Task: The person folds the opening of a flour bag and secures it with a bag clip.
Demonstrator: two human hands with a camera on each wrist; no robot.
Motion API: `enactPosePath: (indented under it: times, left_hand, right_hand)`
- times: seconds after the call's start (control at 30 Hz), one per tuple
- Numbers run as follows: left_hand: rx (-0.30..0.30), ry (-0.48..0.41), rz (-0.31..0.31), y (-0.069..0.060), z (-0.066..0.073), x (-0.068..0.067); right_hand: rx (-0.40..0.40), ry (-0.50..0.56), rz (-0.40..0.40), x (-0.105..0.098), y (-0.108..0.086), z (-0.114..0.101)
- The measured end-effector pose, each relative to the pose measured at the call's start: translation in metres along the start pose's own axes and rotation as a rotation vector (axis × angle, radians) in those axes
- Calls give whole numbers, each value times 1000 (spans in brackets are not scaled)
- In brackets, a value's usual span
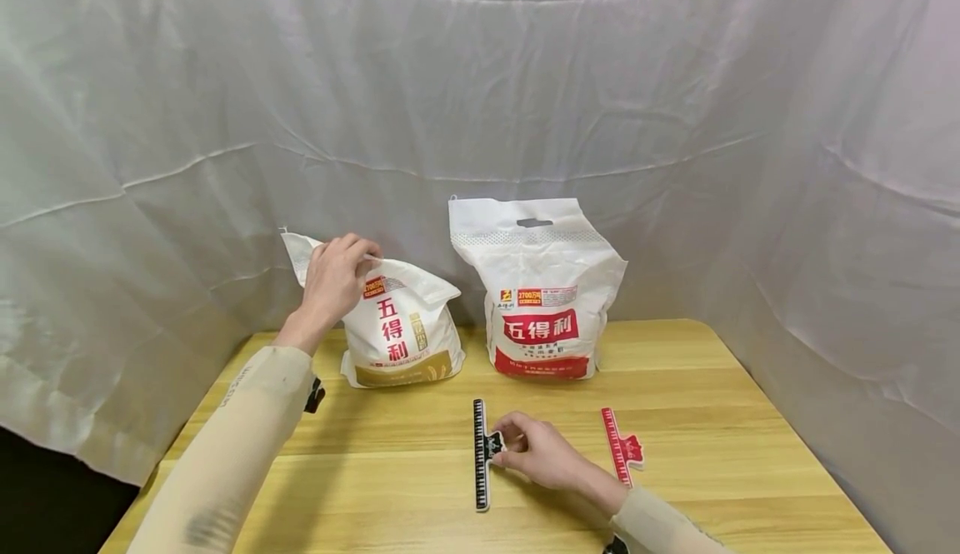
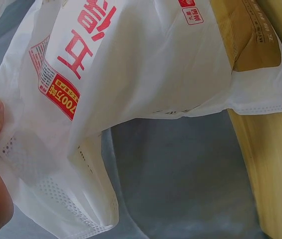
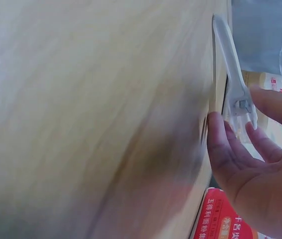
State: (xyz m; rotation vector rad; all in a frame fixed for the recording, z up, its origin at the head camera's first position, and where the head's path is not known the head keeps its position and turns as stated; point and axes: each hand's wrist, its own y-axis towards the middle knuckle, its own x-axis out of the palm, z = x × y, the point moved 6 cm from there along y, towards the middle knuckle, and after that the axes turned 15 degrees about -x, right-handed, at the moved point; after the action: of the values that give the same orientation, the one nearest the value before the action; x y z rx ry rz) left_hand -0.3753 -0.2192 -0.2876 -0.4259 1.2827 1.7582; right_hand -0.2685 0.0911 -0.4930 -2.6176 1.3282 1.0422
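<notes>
Head view bright; light soft, diffuse, seemingly from above. Blurry-edged shadow beside left sleeve [image 1: 232,446], toward left edge of table [image 1: 742,454]. Curtain [image 1: 375,96] with faint sheen, slight purplish tint at upper right. Deep black beyond table's left edge. Left wrist view dimmer, flatter; gold-banded bag [image 2: 156,64] softly shaded in folds, large lettering crisp. Right wrist view hazy: near tabletop out of focus, whitish glare, dark soft shadow toward table edge; clip [image 3: 229,52] sharper.
</notes>
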Motion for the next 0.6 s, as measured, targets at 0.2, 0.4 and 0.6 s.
enactPosePath:
  times: [0.2,0.4,0.6]
  left_hand:
    - [-1,-6,-4,0,0,0]
    - [-8,-5,-8,-1,0,0]
    - [-7,-8,-9,0,0,0]
  right_hand:
    - [18,139,49,3,0,-1]
    - [36,264,97,4,0,-2]
    - [26,289,115,4,2,-8]
